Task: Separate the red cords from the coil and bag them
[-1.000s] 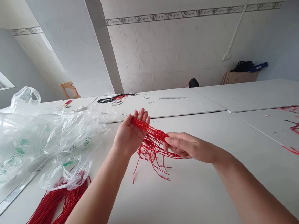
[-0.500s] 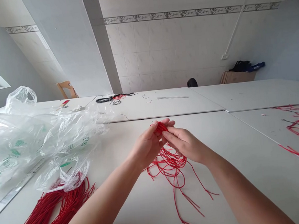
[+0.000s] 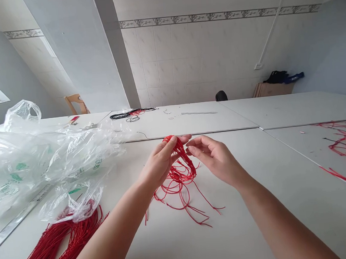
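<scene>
Red cords [image 3: 187, 160] look light, limp, best clasped near the top, where my left hand [image 3: 160, 161] grips. My right hand [image 3: 217, 158] seems empty.

Clear plastic bags [image 3: 64, 162] with green print lie crumpled on the left of the white table [image 3: 228, 225], partly over a flat metal strip [image 3: 21, 217]. Black cords [image 3: 119, 116] and a thin strip [image 3: 199, 113] lie farther back. Beyond stand a wooden chair [image 3: 75, 102] and, at right, cardboard [image 3: 273, 89] with dark cloth [image 3: 277, 77] on top, near a wall socket [image 3: 258, 66].
</scene>
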Available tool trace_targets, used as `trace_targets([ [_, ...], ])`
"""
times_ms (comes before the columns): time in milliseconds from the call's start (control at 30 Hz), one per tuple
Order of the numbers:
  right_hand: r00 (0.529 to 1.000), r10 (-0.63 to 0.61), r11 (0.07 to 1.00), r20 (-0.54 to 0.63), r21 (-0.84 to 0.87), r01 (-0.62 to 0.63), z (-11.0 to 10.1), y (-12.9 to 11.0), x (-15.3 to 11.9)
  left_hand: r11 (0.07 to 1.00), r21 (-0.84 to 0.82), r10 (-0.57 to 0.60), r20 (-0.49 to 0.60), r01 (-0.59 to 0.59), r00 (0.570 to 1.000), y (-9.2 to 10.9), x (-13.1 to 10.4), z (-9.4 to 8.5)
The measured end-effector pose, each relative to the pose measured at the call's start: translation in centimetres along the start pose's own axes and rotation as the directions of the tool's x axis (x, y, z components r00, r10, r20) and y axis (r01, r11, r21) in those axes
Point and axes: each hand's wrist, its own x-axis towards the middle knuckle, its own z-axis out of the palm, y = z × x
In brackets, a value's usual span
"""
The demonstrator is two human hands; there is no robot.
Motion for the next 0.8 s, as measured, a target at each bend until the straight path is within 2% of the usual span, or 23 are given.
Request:
trace_targets([
  [233, 0.996, 0.014, 0.996, -0.091, 0.087, -0.006, 1.2, 1.0, 0.5, 0.999, 0.018, -0.033, 0.045, 0.032, 0.998, -0.1, 0.0, 0.0],
  [400, 0.993, 0.038, 0.996, -0.113, 0.080, -0.029, 0.5, 1.1, 0.6, 0.990, 0.140, -0.025, 0.063, 0.016, 0.998, 0.1, 0.1, -0.3],
  [533, 0.990, 0.059, 0.994, -0.129, 0.100, -0.046, 0.0, 0.9, 0.6, 0.991, 0.120, -0.070, 0.094, 0.059, 0.993, 0.3, 0.3, -0.6],
  [700, 0.996, 0.074, 0.965, -0.041, 0.257, -0.061, 0.0, 1.1, 0.8, 0.991, 0.039, -0.131, 0.189, 0.126, 0.973, 0.6, 0.4, -0.9],
  [800, 0.997, 0.077, 0.973, -0.004, 0.219, -0.074, 0.0, 1.1, 0.8, 0.990, 0.065, -0.136, 0.208, 0.125, 0.969, 0.8, 0.4, -1.3],
])
